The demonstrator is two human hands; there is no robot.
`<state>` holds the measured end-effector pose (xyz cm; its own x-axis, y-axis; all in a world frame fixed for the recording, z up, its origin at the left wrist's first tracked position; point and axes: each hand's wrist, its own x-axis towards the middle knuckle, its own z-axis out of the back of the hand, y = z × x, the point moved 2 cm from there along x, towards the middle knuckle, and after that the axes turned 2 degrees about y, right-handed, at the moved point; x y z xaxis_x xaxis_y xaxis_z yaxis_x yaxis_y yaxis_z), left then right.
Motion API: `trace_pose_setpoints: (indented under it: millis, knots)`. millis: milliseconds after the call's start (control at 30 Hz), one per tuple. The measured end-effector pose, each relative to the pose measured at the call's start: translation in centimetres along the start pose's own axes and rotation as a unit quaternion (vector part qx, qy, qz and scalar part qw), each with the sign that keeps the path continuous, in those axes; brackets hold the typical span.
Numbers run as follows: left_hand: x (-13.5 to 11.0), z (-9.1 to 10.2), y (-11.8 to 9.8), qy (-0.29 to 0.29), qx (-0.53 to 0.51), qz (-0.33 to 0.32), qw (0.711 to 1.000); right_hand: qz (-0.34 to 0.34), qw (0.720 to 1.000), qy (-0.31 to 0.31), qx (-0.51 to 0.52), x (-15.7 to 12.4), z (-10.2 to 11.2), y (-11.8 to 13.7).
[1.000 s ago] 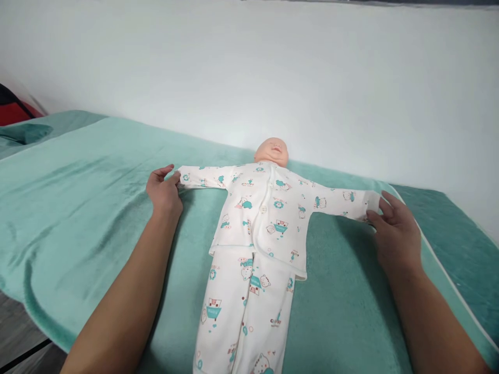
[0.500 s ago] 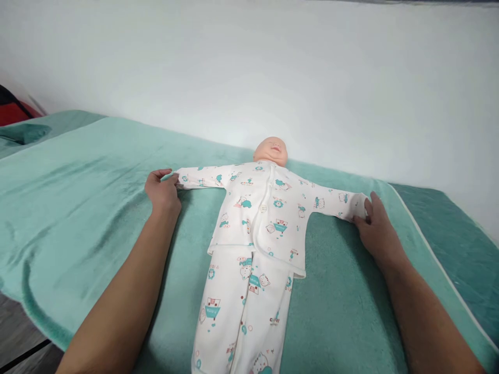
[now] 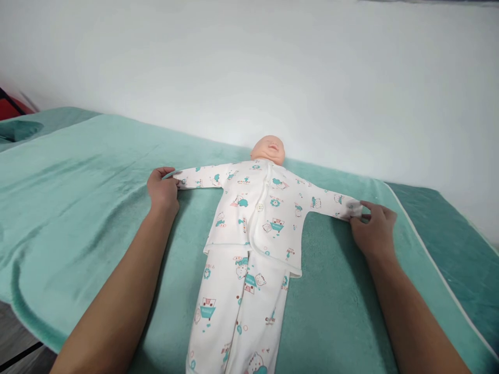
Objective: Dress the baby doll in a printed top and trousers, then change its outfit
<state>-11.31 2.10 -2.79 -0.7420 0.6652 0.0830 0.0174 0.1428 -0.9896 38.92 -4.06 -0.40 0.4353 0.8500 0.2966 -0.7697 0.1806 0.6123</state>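
Note:
A baby doll (image 3: 268,149) lies face up, its head close to the wall. It wears a white printed baby shirt (image 3: 238,221), closed at the front, with both sleeves stretched out sideways. Matching white baby pants (image 3: 222,306) extend below the shirt hem and out of the bottom of view. My left hand (image 3: 162,193) pinches the cuff of the left-side sleeve (image 3: 206,176) between thumb and fingers. At the opposite cuff, my right hand (image 3: 375,228) grips the end of the right-side sleeve (image 3: 327,201). No doll hands show beyond the cuffs.
A light green plush blanket (image 3: 97,171) lies under the doll, with a darker green cover (image 3: 448,223) beyond its pale edge at the right. A white wall (image 3: 249,67) rises directly behind. Something red and black (image 3: 11,108) stands at the far left; grey floor (image 3: 15,332) shows bottom left.
My right-hand fingers have shifted and closed more flatly around the cuff, pulling that sleeve end straighter. My left hand keeps its pinch. The whole view has shifted slightly.

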Motion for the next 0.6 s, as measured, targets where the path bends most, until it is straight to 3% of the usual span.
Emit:
trace_pose_setpoints:
  millis: [100,200,433,600]
  knots:
    - [-0.3,-0.1,0.0,0.002,0.006,-0.002,1.000,0.050,0.998,-0.039,-0.016,-0.6,-0.3,0.4]
    - [-0.6,-0.1,-0.2,0.003,0.010,-0.015,1.000,0.106,0.993,-0.040,-0.025,-1.2,-0.5,1.5]
    - [-0.9,0.0,-0.5,-0.003,-0.024,-0.046,0.999,0.245,0.968,0.040,-0.041,-1.8,-1.6,3.9]
    - [-1.4,0.4,-0.9,-0.026,0.049,-0.120,0.991,0.244,0.961,0.096,-0.085,-1.8,-2.8,3.8]
